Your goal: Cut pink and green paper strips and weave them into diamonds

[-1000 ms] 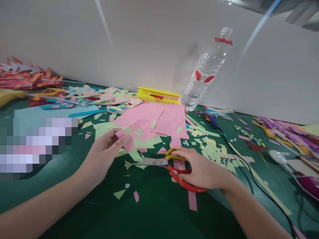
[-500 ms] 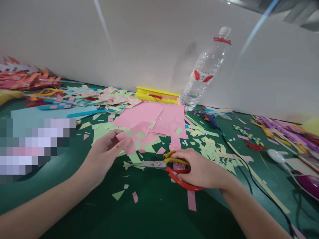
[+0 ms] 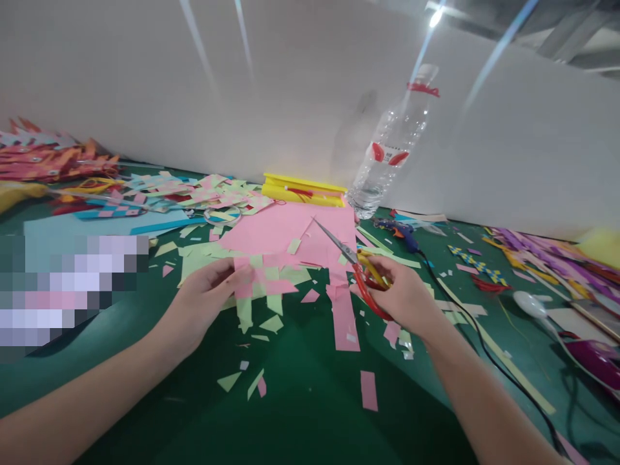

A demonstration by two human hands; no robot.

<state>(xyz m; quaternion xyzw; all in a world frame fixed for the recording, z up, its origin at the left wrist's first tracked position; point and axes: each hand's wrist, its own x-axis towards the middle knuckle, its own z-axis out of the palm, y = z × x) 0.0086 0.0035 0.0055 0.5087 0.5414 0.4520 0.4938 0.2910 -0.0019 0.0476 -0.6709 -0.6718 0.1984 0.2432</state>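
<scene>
Left hand (image 3: 206,307): fingers pinch the woven paper (image 3: 261,274) at the near side of the pink sheet (image 3: 281,226). Scissors (image 3: 347,252): blades above the pink sheet's right part, handles gripped by fingers of the right hand (image 3: 400,290). Glue gun (image 3: 409,239): right of the pink sheet.

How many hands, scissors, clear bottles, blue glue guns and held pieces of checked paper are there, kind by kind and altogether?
Left hand and right hand: 2
Scissors: 1
Clear bottle: 1
Blue glue gun: 1
Checked paper, held: 1
Total: 6

Two hands (image 3: 201,303) (image 3: 405,294), one pair of scissors (image 3: 347,250)
</scene>
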